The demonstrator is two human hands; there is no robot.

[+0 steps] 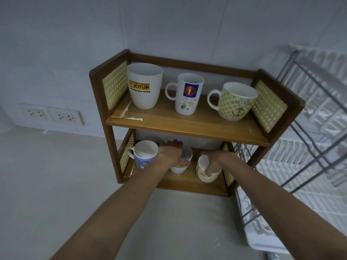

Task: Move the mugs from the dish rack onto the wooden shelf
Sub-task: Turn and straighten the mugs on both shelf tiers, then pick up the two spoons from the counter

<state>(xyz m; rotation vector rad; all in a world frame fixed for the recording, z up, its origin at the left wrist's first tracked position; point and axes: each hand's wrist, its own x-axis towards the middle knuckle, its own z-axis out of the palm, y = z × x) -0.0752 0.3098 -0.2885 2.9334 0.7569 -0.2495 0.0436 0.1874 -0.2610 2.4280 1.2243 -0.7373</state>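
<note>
The wooden shelf point(187, 124) has two boards. On the top board stand a tall white Jotun cup point(144, 85), a white mug with a blue square point(187, 94) and a green dotted anchor mug point(236, 102). On the bottom board, a blue spiral mug point(143, 156) stands at the left. My left hand point(171, 153) is closed over a small white Jotun mug point(180, 167) in the middle. My right hand point(216, 162) holds a cream mug point(204, 170) at the right, fingers inside its rim, and the mug is tilted.
The white dish rack point(300, 166) with a grey wire frame stands right of the shelf, its visible slots bare. Two wall sockets point(52, 115) sit on the tiled wall at the left. The pale countertop point(56, 184) spreads in front.
</note>
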